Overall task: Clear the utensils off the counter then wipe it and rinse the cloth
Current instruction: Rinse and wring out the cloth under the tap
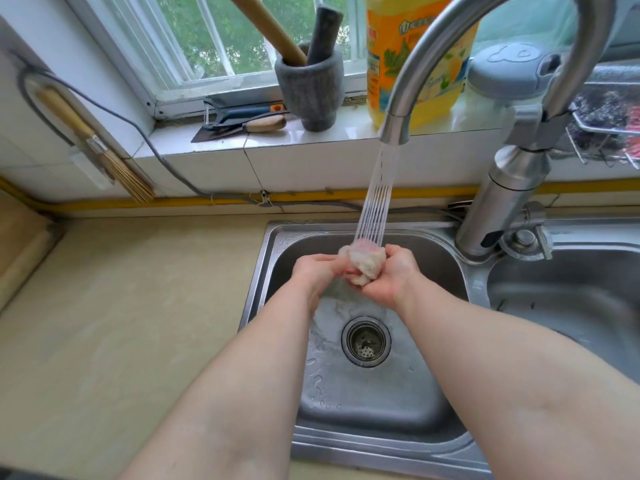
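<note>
- Left forearm (242,375) and right forearm (502,358) are reaching in over the near rim of the sink (266,265), converging above its left basin.
- Cloth (363,268), pale and bunched into a wad, is sitting above the far half of the sink basin, directly under the water stream (377,195).
- Left hand (317,271) and right hand (389,277) are working together, both gripping the cloth from opposite sides with fingers curled round it.
- Water is falling in thin separate jets from the faucet (519,181), which is arching over the sink from its back right corner; the jets are striking the top of the cloth.
- Drain strainer (366,341) is lying in the sink floor, nearer the camera than the hands; droplets are clinging to the steel around it.
- Counter (121,306), beige, is running left of the sink.
- Second basin (571,306) is adjoining the sink on its right.
- Stone mortar (311,91), yellow detergent bottle (408,64) and knife (256,125) are resting on the windowsill (346,133) behind the sink.
</note>
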